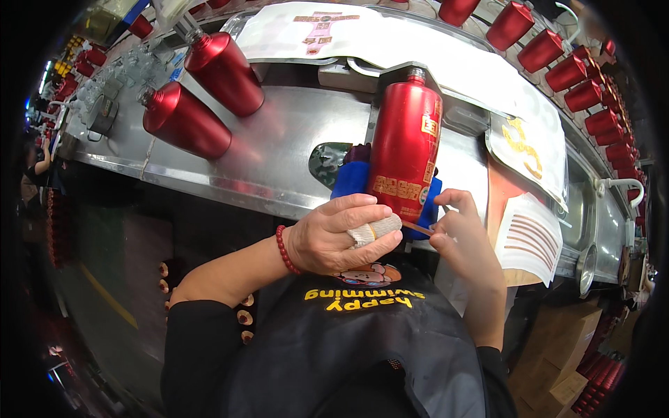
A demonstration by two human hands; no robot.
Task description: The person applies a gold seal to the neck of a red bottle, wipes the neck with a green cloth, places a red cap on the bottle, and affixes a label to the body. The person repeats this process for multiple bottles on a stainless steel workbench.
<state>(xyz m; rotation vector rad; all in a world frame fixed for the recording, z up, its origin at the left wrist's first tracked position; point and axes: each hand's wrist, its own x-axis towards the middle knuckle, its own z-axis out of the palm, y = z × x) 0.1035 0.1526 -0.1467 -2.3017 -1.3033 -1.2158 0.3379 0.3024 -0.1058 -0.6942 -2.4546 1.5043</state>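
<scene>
A glossy red bottle with gold decorations lies on its side before me, its clear neck pointing away. Blue cloth padding supports it. My left hand wraps the bottle's base end; one finger wears a pale knitted finger cover and a red bead bracelet circles the wrist. My right hand pinches one end of a thin brownish-gold strip between thumb and finger. That strip reaches to the base, where its other end meets the covered left finger. The contact beneath that finger is hidden.
Two plain red bottles stand on the steel bench at left. A white sheet at right carries several similar strips. Decal sheets lie beyond. A steel sink, a strainer and rows of red bottles line the right side.
</scene>
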